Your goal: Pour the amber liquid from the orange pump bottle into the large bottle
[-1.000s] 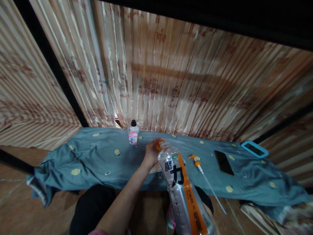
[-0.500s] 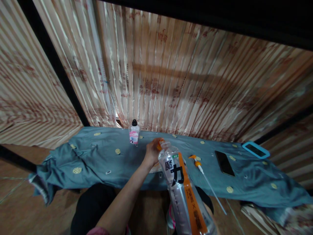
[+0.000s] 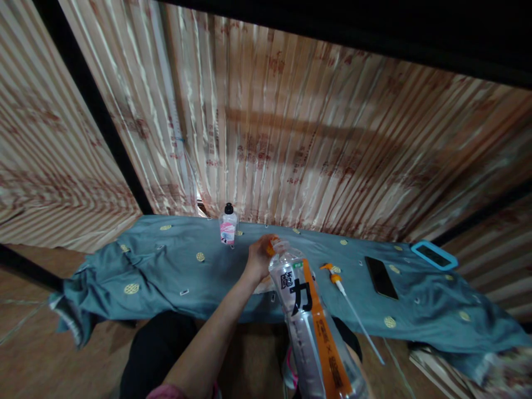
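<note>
A large clear plastic bottle with an orange and silver label is tilted, its neck pointing away from me and slightly left. My right hand is mostly hidden behind the bottle; a strip of my right arm shows at its lower right edge. My left hand is closed around an orange item at the bottle's mouth; the rest of that item is covered by the hand and bottle. To the right, an orange pump head with a long pale tube lies on the cloth.
A small clear bottle with black cap and pink label stands at the back. A black phone and a blue-framed object lie on the right. Grey-blue patterned cloth covers the low surface. Striped curtains and dark bars surround it.
</note>
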`<state>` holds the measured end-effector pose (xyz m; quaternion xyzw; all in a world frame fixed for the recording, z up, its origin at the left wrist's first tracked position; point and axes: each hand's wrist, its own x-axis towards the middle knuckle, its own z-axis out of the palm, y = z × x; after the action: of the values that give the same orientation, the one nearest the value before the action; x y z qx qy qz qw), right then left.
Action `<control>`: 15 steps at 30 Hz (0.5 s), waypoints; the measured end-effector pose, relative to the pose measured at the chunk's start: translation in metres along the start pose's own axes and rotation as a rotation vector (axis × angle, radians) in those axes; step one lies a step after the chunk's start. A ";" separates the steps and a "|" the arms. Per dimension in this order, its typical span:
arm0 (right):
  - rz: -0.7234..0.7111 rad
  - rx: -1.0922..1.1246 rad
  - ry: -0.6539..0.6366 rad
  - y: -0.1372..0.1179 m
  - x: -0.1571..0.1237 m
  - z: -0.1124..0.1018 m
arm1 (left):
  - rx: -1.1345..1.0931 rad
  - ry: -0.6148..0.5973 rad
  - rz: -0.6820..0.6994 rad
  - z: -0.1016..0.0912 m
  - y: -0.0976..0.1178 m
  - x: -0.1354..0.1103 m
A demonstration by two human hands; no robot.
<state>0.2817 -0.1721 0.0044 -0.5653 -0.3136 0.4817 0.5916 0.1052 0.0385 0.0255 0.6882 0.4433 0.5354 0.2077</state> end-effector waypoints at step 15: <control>-0.042 -0.080 -0.062 -0.008 -0.001 0.005 | -0.012 0.009 -0.002 0.002 -0.003 0.000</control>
<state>0.2783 -0.1705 0.0132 -0.5668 -0.3626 0.4733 0.5685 0.1062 0.0405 0.0225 0.6840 0.4416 0.5411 0.2104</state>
